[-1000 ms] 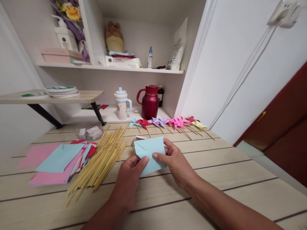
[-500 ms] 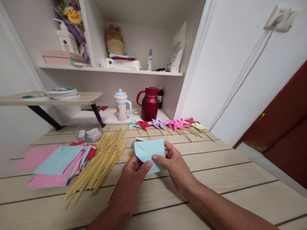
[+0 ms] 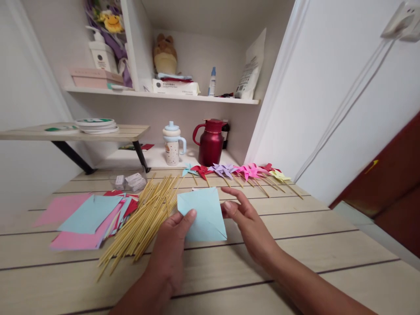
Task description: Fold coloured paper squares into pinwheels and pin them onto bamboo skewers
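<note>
A square sheet of light blue paper (image 3: 205, 216), with slits running in from its corners, is pinched at its left edge by my left hand (image 3: 172, 245), thumb on top. Just off the sheet's right edge is my right hand (image 3: 247, 223), its fingers apart and holding nothing. A loose bundle of thin wooden sticks (image 3: 144, 218) lies left of the sheet. Farther left, a stack of coloured paper sheets (image 3: 88, 214) in pink, blue and red is fanned out on the table.
Paper pinwheels on sticks (image 3: 251, 170) line the back of the table. Behind them stand a red thermos jug (image 3: 210, 144) and a pale cup with a handle (image 3: 172, 146). A clear box with small white packs (image 3: 131, 180) sits by the raised wooden stand (image 3: 131, 130).
My right hand has let go of the blue paper and moved slightly right. The paper has been turned and lies flatter to view, held by my left hand alone. The view has shifted slightly.
</note>
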`<state>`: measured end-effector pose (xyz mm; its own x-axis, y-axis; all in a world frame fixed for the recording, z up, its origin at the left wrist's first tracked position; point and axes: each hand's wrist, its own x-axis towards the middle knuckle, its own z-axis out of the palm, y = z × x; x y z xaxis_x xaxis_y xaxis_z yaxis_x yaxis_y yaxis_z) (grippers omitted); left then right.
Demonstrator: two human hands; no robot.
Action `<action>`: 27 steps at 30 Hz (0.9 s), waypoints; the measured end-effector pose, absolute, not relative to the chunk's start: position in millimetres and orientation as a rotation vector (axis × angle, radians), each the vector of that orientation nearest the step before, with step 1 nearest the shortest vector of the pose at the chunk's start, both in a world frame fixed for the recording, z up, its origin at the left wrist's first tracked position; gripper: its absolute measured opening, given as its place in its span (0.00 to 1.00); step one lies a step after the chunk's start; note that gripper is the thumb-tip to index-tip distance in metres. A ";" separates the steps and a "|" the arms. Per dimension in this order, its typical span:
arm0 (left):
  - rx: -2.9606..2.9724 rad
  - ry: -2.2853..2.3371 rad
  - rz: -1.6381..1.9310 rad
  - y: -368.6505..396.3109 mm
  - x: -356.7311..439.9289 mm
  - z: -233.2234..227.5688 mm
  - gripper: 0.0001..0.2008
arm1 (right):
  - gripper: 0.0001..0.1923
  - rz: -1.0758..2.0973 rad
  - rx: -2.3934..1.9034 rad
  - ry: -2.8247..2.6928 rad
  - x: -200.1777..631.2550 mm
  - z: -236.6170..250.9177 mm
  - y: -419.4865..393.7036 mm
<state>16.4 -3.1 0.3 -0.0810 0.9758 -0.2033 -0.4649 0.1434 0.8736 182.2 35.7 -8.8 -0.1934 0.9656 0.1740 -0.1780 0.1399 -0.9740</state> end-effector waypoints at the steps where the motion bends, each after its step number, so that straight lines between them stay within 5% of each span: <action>1: 0.651 1.014 1.369 -3.2 13.7 4.1 0.17 | 0.22 1.257 -0.859 -1.351 185.1 -9.4 38.5; 4: 0.611 1.016 1.414 -4.1 6.7 13.9 0.15 | 0.27 1.072 -0.823 -1.446 191.0 -12.0 43.2; 12: 0.644 1.003 1.394 -9.6 7.4 15.4 0.15 | 0.08 0.834 -0.706 -1.810 192.5 -2.3 33.5; 27: 0.658 0.958 1.381 -11.2 10.1 10.2 0.17 | 0.12 0.988 -0.648 -1.836 186.9 -7.3 33.4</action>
<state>10.1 -11.2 10.2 -0.0683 0.9826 -0.1729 -0.5055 0.1153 0.8551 186.9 33.4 -7.3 -0.4357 0.7635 0.4767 0.0230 0.5389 -0.8421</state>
